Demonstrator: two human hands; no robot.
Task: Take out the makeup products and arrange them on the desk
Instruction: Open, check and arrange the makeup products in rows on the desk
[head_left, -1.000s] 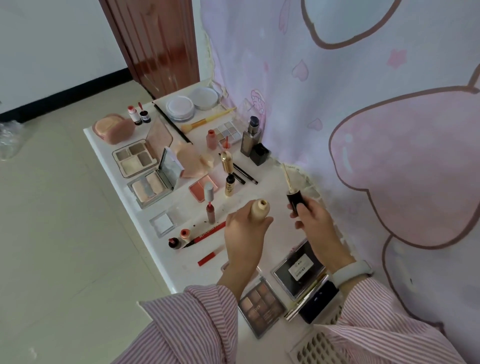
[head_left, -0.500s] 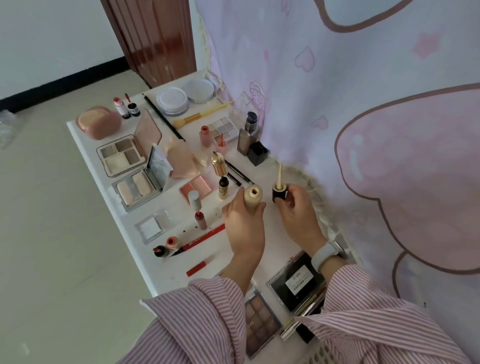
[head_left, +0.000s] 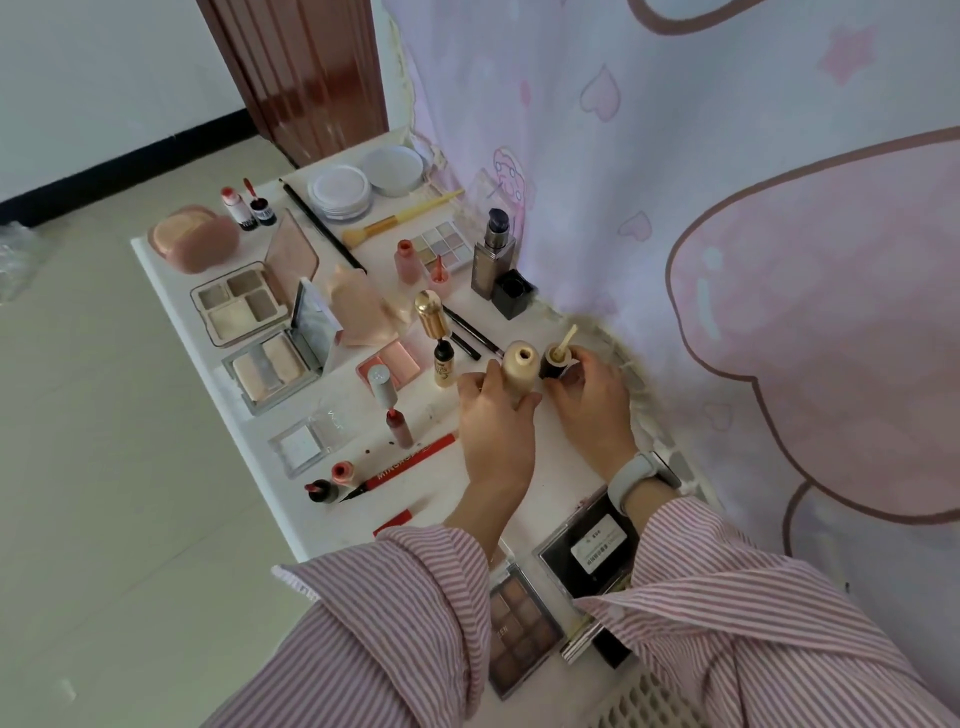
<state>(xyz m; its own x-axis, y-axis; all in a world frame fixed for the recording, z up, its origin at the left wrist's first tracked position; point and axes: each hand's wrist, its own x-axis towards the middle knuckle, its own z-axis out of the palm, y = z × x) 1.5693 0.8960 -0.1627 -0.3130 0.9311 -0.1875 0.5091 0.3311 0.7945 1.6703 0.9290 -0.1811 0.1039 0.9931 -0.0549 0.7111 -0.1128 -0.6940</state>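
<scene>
Left hand (head_left: 496, 415) grip wraps the open beige plastic foundation bottle (head_left: 519, 371), upright at desk centre; right hand (head_left: 589, 397) grip pinches the black cap with cream applicator wand (head_left: 557, 358) at 3 o'clock, just beside it. Bottle looks light, rigid, smooth, likely slippery and spillable while uncapped, so hold mid-body, upright. White desk (head_left: 171, 291) carries palettes toward 10 o'clock.

Two forearms in striped sleeves reach forward side by side. The left hand (head_left: 496, 415) curls its fingers in a grip; the right hand (head_left: 589, 397), wristband on, pinches with fingertips.
</scene>
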